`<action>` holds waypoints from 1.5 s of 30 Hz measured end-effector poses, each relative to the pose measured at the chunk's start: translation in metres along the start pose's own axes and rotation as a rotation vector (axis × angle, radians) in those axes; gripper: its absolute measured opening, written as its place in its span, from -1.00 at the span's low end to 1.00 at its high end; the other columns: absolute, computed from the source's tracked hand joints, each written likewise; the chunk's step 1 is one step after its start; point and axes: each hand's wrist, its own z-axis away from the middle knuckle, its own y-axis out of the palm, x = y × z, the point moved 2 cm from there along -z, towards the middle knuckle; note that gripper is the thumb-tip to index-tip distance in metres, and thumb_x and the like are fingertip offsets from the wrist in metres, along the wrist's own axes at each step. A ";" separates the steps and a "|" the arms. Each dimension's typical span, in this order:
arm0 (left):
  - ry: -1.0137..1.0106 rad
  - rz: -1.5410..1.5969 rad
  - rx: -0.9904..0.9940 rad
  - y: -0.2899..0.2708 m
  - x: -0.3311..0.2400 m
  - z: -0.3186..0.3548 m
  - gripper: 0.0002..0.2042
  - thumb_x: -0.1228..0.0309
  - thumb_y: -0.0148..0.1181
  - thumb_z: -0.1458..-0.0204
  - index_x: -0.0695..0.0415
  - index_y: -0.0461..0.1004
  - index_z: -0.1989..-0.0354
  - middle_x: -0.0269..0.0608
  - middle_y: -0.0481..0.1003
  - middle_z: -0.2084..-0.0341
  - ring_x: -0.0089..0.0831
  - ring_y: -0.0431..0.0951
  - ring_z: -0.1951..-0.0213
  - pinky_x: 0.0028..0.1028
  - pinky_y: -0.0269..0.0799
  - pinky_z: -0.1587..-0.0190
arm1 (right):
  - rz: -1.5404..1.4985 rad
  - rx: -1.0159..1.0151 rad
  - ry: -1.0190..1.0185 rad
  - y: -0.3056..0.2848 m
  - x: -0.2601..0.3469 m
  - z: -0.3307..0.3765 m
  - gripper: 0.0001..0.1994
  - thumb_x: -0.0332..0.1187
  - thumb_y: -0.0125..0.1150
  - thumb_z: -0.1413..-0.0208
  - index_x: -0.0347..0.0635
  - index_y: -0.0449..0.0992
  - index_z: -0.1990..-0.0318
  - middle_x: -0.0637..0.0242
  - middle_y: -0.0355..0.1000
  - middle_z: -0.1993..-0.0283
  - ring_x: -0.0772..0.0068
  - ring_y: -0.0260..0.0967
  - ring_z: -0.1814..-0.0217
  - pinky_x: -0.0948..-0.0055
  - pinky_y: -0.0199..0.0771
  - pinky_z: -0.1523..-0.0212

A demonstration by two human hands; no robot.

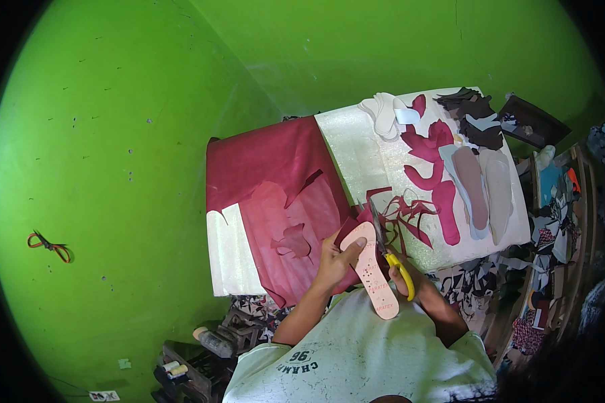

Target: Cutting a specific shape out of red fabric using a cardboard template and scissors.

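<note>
Left hand (333, 258): closed on a peach shoe sole (376, 279), thumb pressed on its broad far end; the narrow end reaches back toward the shirt (356, 349). A dark red piece (346, 228) shows past the sole's far edge, beside the fingers.

Right hand (405, 272): wrapped round the yellow handles of scissors (392, 258), blades pointing away along the sole's right edge; blade gap, cannot tell.

Beyond left hand: large dark red sheet (262, 164), ragged near edge, overhanging the table (349, 148).

Beyond right hand: tangled red strips (405, 218), near the blades; farther right, curved red cutouts (444, 215) and pale soles (496, 195).

Room: white tabletop shows ahead of the hands, between sheet and cutouts; green wall (114, 134) well left.
</note>
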 end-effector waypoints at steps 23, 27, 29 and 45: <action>-0.094 0.277 0.088 -0.010 -0.005 -0.020 -0.81 0.49 0.14 0.03 0.25 0.44 0.22 -0.24 0.51 0.39 -0.51 0.52 0.38 -0.51 0.44 0.28 | -0.050 -0.038 -0.073 -0.004 -0.020 0.010 -0.20 0.30 0.00 0.07 -0.36 0.10 0.00 0.32 0.14 0.31 0.54 0.09 0.34 0.49 0.19 0.36; -0.120 0.326 0.066 -0.017 -0.010 -0.024 -0.78 0.50 0.15 0.05 0.25 0.44 0.20 -0.23 0.51 0.35 -0.49 0.52 0.34 -0.49 0.44 0.24 | -0.131 0.008 0.005 -0.003 -0.005 0.010 -0.19 0.30 0.04 0.10 -0.31 0.10 -0.03 0.34 0.14 0.29 0.55 0.07 0.32 0.51 0.20 0.34; -0.141 0.341 0.097 -0.016 -0.015 -0.024 -0.78 0.50 0.16 0.07 0.25 0.44 0.21 -0.23 0.52 0.36 -0.50 0.53 0.34 -0.49 0.44 0.23 | -0.174 0.024 0.058 -0.001 -0.004 0.009 -0.18 0.31 0.04 0.11 -0.29 0.10 -0.04 0.35 0.14 0.29 0.56 0.07 0.31 0.51 0.20 0.33; -0.090 0.041 0.032 -0.019 -0.020 -0.030 -0.85 0.56 0.13 0.14 0.32 0.45 0.36 -0.12 0.51 0.54 -0.45 0.52 0.62 -0.50 0.48 0.62 | -0.013 0.059 0.017 -0.006 0.002 -0.001 -0.18 0.37 -0.16 0.07 -0.29 0.11 -0.04 0.41 0.12 0.41 0.60 0.04 0.46 0.58 0.14 0.46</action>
